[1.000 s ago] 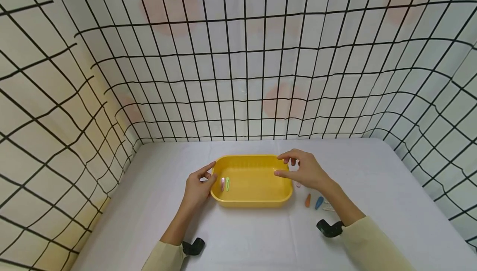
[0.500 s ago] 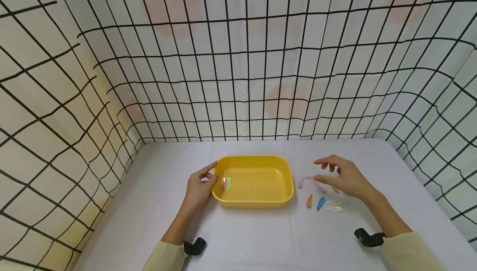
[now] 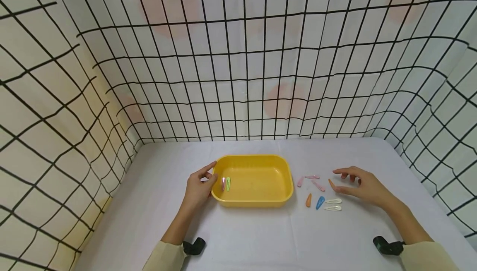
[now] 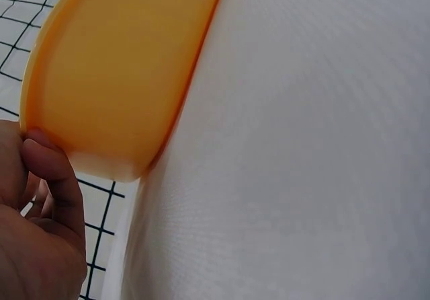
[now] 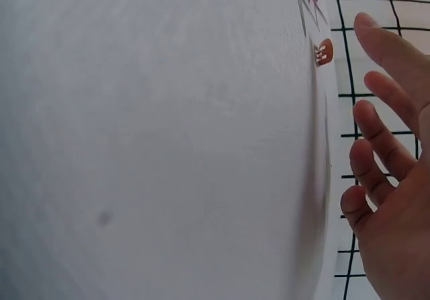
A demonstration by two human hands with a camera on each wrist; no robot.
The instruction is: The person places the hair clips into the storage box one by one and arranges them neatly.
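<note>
A yellow plastic tray (image 3: 257,182) stands on the white-covered table, a pink hair clip (image 3: 223,183) and a green hair clip (image 3: 228,183) inside at its left end. My left hand (image 3: 198,185) pinches the tray's left rim between thumb and fingers; the left wrist view has the thumb at the tray's edge (image 4: 101,85). To the right, my right hand (image 3: 363,183) hovers with fingers spread, holding nothing. Its thumb is right beside an orange hair clip (image 3: 332,185). In the right wrist view that orange clip (image 5: 324,52) lies on the cloth, apart from the fingers.
Between tray and right hand lie several pink clips (image 3: 312,177), another orange clip (image 3: 308,200), a blue clip (image 3: 320,202) and two whitish clips (image 3: 333,208). A black wire grid (image 3: 246,76) over white cloth rises behind and at both sides.
My right hand has moved from over the tray's right end out to the right and down beside the orange clip. The left hand has stayed at the tray's rim.
</note>
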